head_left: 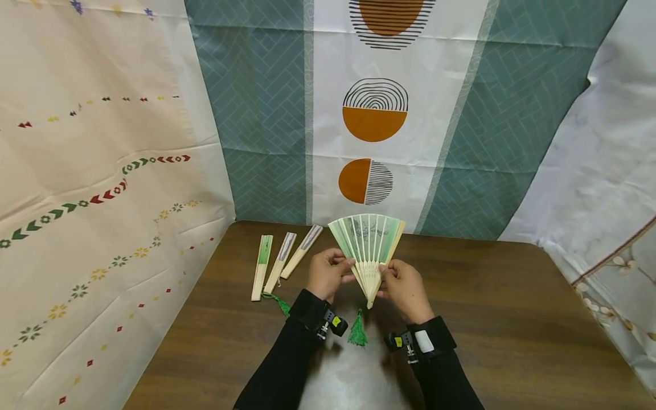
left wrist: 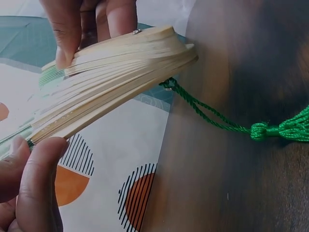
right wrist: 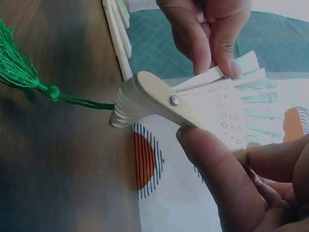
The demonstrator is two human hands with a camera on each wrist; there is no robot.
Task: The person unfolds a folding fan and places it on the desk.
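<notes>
Grasping a spread folding fan point(head_left: 366, 239) with both hands, just below the centre of the head view. Pinching its left edge between thumb and fingers of the left hand point(head_left: 327, 274), and its right edge, lower down, likewise with the right hand point(head_left: 406, 287). Spread toward the top of the frame in pale green panels, narrowing downward to bare ribs. Fastened near the narrow end by a silver rivet point(right wrist: 174, 100), seen in the right wrist view. Trailing a green tassel point(head_left: 358, 331) below, on a cord. Laid on the brown counter point(head_left: 487, 319), left of centre: a green-topped closed fan point(head_left: 262, 267), then a middle closed fan point(head_left: 280, 263) and a right-hand closed fan point(head_left: 302, 250), both grey-topped. Lying below these, partly behind the left sleeve, a second tassel point(head_left: 282, 304). Hung behind, a teal-and-white cloth point(head_left: 266, 114).
</notes>
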